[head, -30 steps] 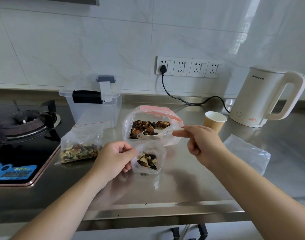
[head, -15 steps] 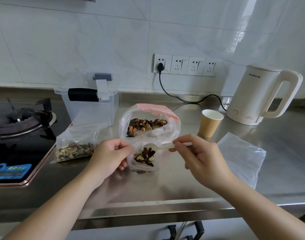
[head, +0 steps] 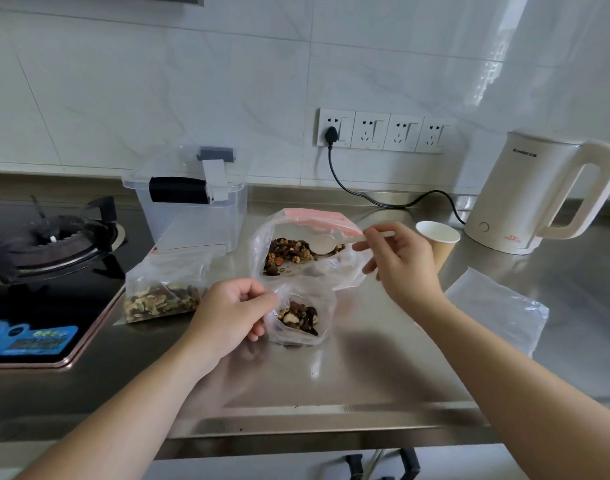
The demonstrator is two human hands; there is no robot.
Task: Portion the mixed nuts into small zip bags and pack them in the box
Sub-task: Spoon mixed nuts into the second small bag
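**Head view: nut portioning on steel counter, items as found**

1. Left hand (head: pixel 227 315): pinched the left rim of a small bag (head: pixel 301 315), holding its mouth up and apart. Bag stood on the counter (head: pixel 365 368) near mid-front, partly filled with mixed nuts.
2. Right hand (head: pixel 400 263): fingers closed on the handle of a white spoon (head: pixel 326 244). Spoon bowl appeared empty and sat inside the mouth of the big bag (head: pixel 307 251), over the nuts.
3. Big bag: clear, pink zip strip, open, directly behind the small bag and touching it. Nuts lay along its bottom.
4. Filled bag (head: pixel 165 292): flat on the counter's left side, against the stove (head: pixel 50 271) edge, nuts gathered at its lower end. Whether zipped shut could not be told.
5. Box (head: pixel 189 202): clear plastic, lid on, grey latch, at the counter's back left, behind the filled bag.
6. Paper cup (head: pixel 436 242): upright, behind the right hand.
7. Kettle (head: pixel 535 199): cream, at back right corner, cord (head: pixel 365 199) running to a wall socket (head: pixel 334 128).
8. Empty bag (head: pixel 497 306): clear, flat, on the counter's right side.
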